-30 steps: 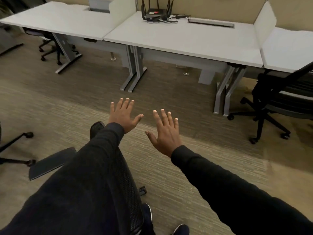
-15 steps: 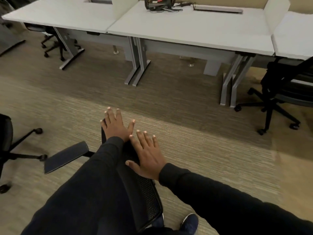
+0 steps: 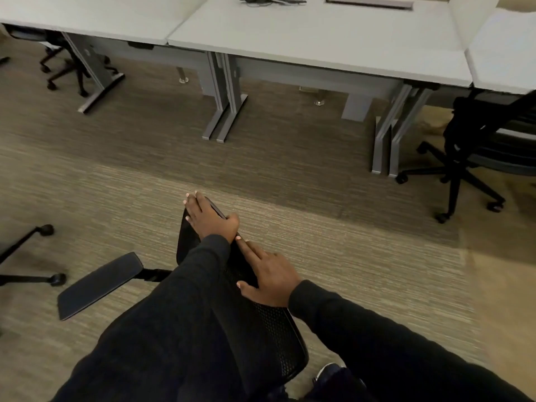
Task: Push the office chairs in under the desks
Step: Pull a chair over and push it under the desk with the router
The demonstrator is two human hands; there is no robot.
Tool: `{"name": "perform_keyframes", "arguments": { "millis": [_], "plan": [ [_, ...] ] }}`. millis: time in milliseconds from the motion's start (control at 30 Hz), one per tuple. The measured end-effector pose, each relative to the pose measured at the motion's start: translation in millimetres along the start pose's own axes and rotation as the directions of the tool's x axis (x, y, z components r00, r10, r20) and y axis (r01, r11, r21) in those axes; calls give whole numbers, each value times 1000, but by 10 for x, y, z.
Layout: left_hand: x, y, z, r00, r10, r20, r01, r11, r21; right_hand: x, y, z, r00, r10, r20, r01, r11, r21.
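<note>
Taking hold of a black mesh office chair (image 3: 275, 329) by the top of its backrest (image 3: 188, 242), ready to roll it toward the middle worktop (image 3: 319, 39). Judged as the opening step for this chair: grasp set, push not yet begun.

Gripping the far end of the backrest rim with the left hand (image 3: 210, 219), fingers draped over one side and thumb hooked round the other. Laying the right hand (image 3: 266, 275) flat on the rim just behind, fingers straight and close together, index tip right beside the left wrist.

Standing on the carpet floor (image 3: 348, 256), well apart from the worktop's near edge, with 1 armrest (image 3: 98, 285) jutting left.

Calling next, probably, for a steady forward shove aimed at the gap between the 2 pairs of grey legs (image 3: 224, 111), keeping the armrest clear of them.

Seen at right: a 2nd chair (image 3: 478, 146), close to the neighbouring worktop's near edge.
</note>
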State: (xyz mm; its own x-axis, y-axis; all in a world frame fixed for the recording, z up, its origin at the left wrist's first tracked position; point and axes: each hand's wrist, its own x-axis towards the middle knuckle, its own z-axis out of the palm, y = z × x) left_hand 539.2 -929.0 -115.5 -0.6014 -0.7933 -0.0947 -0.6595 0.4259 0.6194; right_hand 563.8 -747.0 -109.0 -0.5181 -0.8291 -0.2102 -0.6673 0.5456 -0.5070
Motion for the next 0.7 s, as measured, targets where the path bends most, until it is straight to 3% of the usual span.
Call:
{"name": "perform_keyframes", "arguments": {
  "millis": [400,700],
  "plan": [
    [421,419,429,999,39,9,-39,999,37,355,483,-305,999,-11,-44,12,999,30],
    [1037,1266,1039,993,102,56,-107,988,113,787,1269,-908,995,38,-93,-31,996,80]
  ]
}}
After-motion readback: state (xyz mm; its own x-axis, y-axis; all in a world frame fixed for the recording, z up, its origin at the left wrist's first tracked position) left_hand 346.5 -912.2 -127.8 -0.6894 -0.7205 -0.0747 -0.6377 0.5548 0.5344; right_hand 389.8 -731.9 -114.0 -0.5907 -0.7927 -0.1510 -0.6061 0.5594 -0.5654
